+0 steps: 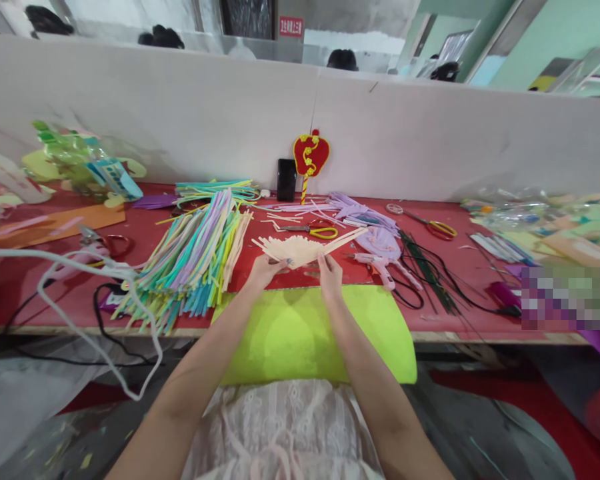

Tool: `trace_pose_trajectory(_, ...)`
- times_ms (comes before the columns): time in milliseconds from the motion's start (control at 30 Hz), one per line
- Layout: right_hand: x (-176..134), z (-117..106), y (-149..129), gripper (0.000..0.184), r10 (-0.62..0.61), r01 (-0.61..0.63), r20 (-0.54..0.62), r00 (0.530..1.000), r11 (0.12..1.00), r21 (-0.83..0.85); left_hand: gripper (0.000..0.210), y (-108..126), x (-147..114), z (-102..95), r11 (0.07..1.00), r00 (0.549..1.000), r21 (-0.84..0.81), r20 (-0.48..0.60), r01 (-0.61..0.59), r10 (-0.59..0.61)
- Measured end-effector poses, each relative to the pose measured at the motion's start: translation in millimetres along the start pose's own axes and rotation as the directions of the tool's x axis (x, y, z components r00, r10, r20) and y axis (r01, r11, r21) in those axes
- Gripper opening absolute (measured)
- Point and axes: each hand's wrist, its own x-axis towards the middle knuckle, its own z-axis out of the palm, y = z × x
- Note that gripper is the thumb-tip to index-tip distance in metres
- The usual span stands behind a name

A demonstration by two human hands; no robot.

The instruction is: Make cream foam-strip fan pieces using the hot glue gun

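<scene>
Over the near part of the red table, a cream fan-shaped piece of fuzzy craft stems (303,252) is stretched between both hands. My left hand (267,270) pinches its left lower edge. The right end is gripped by my right hand (331,272), where straight stems stick out up and to the right. Just behind the piece lie scissors with red and yellow handles (323,231). A pink glue gun (377,261) rests to the right of my right hand. Below my wrists a bright yellow-green sheet (300,333) hangs over the table edge.
A thick bundle of multicoloured craft stems (195,247) lies left. A red apple-shaped ornament (311,155) and a black phone-like slab (287,180) stand at the partition. More scissors (440,230), green stems (430,273) and cords lie right. A white cable (100,353) loops at front left.
</scene>
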Motion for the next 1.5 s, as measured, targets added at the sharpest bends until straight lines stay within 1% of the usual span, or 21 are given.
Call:
trace_pose_trajectory(100, 1.3, -2.2, -0.4, 0.042, -0.015, 0.016, -0.028, 1.0, 0.999, 0.041, 0.051, -1.3, 0.6, -0.5, 0.999, 1.0, -0.045, 0.02, 0.013, -0.012)
trace_pose_trajectory(267, 2.8, -4.3, 0.8, 0.042, -0.038, 0.045, -0.089, 0.995, 0.996, 0.074, 0.048, 3.7, -3.0, 0.9, 0.999, 0.999, -0.032, 0.029, 0.023, -0.022)
trace_pose_trajectory(433, 3.9, -5.9, 2.0, 0.041, -0.042, 0.055, -0.128, 0.991, 0.993, 0.104, 0.046, 6.6, -4.5, 2.2, 0.999, 0.999, -0.001, -0.009, 0.043, -0.043)
trace_pose_trajectory(667, 4.0, -6.5, -1.1, 0.041, -0.057, 0.08, -0.152, 0.987, 0.986, 0.149, 0.048, 6.0, -3.5, 1.1, 0.999, 0.998, 0.0, 0.01, 0.054, -0.054)
trace_pose_trajectory(800, 4.0, -6.5, -2.3, 0.041, -0.07, 0.09, -0.154, 0.986, 0.988, 0.127, 0.045, 8.2, -5.4, 2.6, 0.997, 0.997, 0.021, -0.004, 0.076, -0.076)
trace_pose_trajectory(933, 4.8, -6.2, -3.0, 0.04, -0.084, 0.101, -0.156, 0.984, 0.989, 0.109, 0.042, 9.5, -7.2, 3.8, 0.996, 0.996, 0.017, 0.024, 0.082, -0.083)
trace_pose_trajectory(1033, 4.6, -4.1, -2.8, 0.039, -0.058, 0.069, -0.108, 0.992, 0.993, 0.1, 0.044, 9.4, -7.1, 3.8, 0.997, 0.996, -0.014, 0.037, 0.082, -0.081)
trace_pose_trajectory(1133, 3.3, 0.1, -0.7, 0.041, 0.016, -0.016, -0.001, 1.0, 0.999, 0.048, 0.047, 9.7, -7.0, 3.0, 0.997, 0.998, -0.037, 0.033, 0.062, -0.061)
trace_pose_trajectory(1267, 1.6, 4.6, 5.0, 0.042, 0.102, -0.101, 0.121, 0.987, 0.995, -0.015, 0.05, 11.0, -9.1, 1.8, 0.998, 0.999, -0.05, 0.048, 0.024, -0.022)
trace_pose_trajectory(1400, -0.1, 4.3, 9.3, 0.038, 0.113, -0.11, 0.215, 0.97, 0.994, -0.025, 0.051, 11.8, -11.5, 1.6, 0.998, 0.999, -0.058, 0.047, -0.003, 0.006)
trace_pose_trajectory(1500, -1.8, 3.8, 9.0, 0.037, 0.103, -0.1, 0.251, 0.962, 0.995, -0.024, 0.052, 11.9, -11.6, 1.9, 0.999, 0.999, -0.034, 0.032, -0.007, 0.008)
